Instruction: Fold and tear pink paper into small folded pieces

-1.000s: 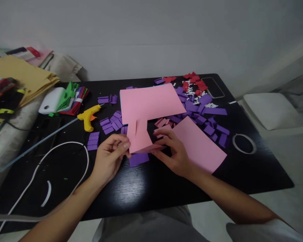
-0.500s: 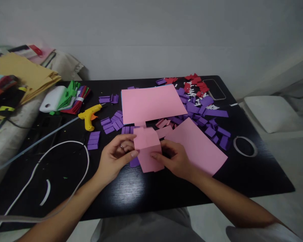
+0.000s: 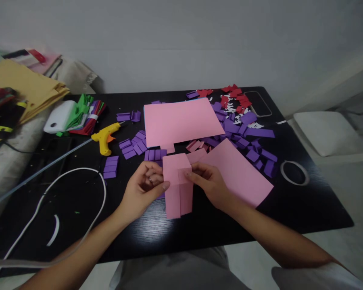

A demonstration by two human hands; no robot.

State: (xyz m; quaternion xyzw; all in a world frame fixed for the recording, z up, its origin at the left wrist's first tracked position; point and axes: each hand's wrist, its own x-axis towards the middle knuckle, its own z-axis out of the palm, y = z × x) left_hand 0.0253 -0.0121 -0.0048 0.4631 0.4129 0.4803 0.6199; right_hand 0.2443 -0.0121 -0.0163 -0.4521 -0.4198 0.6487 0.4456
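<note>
Both my hands hold a folded piece of pink paper (image 3: 176, 193) above the near part of the table. My left hand (image 3: 145, 187) pinches its left edge between thumb and fingers, with a ring on one finger. On the other side, my right hand (image 3: 208, 183) grips the upper right edge, thumb in front. The paper has creases and overlapping flaps. Just behind lies a stack of pink sheets (image 3: 183, 123) with a blue edge. A loose pink sheet (image 3: 237, 173) is partly beneath my right hand. Folded purple paper pieces (image 3: 155, 154) lie close behind my left hand.
A yellow glue gun (image 3: 105, 138) with a long glue stick lies left. A white cable (image 3: 75, 171) loops across the left side. Purple scraps (image 3: 252, 155), red scraps (image 3: 237, 94) and a tape ring (image 3: 294, 173) are at right. Bundled paper strips (image 3: 89, 117) sit at back left.
The folded pink paper has been turned in my hands. It now hangs longer toward me and shows a vertical overlapping flap. My right thumb has moved up to its upper right edge.
</note>
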